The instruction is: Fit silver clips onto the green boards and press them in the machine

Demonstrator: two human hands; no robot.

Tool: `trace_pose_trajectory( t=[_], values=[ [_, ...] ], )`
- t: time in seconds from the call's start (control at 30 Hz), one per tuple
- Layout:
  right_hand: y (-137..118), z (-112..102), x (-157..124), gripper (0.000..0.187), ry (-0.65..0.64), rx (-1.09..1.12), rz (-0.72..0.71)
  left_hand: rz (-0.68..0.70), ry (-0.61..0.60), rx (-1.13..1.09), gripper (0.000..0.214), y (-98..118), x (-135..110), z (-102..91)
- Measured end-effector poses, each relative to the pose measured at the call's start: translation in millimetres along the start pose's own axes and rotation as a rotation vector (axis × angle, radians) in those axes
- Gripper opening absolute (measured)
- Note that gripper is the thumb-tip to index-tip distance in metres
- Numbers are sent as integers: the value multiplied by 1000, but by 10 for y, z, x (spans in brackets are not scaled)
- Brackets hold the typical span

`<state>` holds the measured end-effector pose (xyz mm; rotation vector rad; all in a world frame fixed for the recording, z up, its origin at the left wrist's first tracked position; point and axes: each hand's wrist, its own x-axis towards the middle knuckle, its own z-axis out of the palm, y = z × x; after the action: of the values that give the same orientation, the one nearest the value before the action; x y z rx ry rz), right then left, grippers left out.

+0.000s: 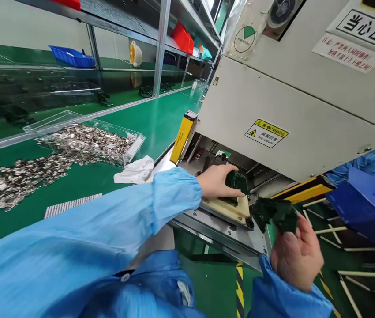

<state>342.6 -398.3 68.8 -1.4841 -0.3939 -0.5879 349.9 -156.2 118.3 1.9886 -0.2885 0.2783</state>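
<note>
In the head view my left hand (219, 181) reaches under the front of the press, with thumb and fingers around a dark, glossy moulded part (238, 180). That part is at the cream-coloured fixture block (232, 210); whether it still rests in it I cannot tell. To the right, my right hand (296, 254) is closed on another dark, angular moulded part (278, 214), held up in the air beside the fixture. The palm hides some of its lower end. Both arms wear light blue sleeves.
The beige press housing (260, 101) with a hot-surface label overhangs my left hand. A yellow light-curtain bar (183, 138) stands at its left. Small metal pieces spill from a clear tray (134, 148) beside a white cloth (136, 170). Blue bins (362, 203) are at right.
</note>
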Motion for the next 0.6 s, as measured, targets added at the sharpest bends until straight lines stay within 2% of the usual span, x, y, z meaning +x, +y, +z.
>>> trace_pose_trajectory(
  t=[0.07, 0.17, 0.27, 0.33, 0.4, 0.47, 0.53, 0.6],
  values=[
    [48, 94, 131, 59, -166, -41, 15, 2, 50, -135, 68, 14, -187, -176],
    [99, 289, 347, 62, -413, -177, 12, -40, 3, -230, 59, 18, -755, -592],
    [110, 469, 562, 56, -664, -300, 12, -129, -5, -115, 54, -71, -1402, -922],
    [104, 545, 664, 54, -771, -305, 42, -227, 49, -29, 52, -190, -1732, -1005],
    [102, 566, 708, 57, -806, -309, 65, -305, 76, 19, 52, -330, -1920, -990],
    [115, 494, 680, 67, -802, -381, 52, -315, 71, 30, 53, -464, -1971, -924],
    [138, 295, 569, 80, -746, -482, 34, -251, 32, -10, 55, -578, -1934, -861],
    [158, -12, 377, 84, -588, -607, 52, -175, -21, -77, 54, -664, -1875, -832]
  ],
)
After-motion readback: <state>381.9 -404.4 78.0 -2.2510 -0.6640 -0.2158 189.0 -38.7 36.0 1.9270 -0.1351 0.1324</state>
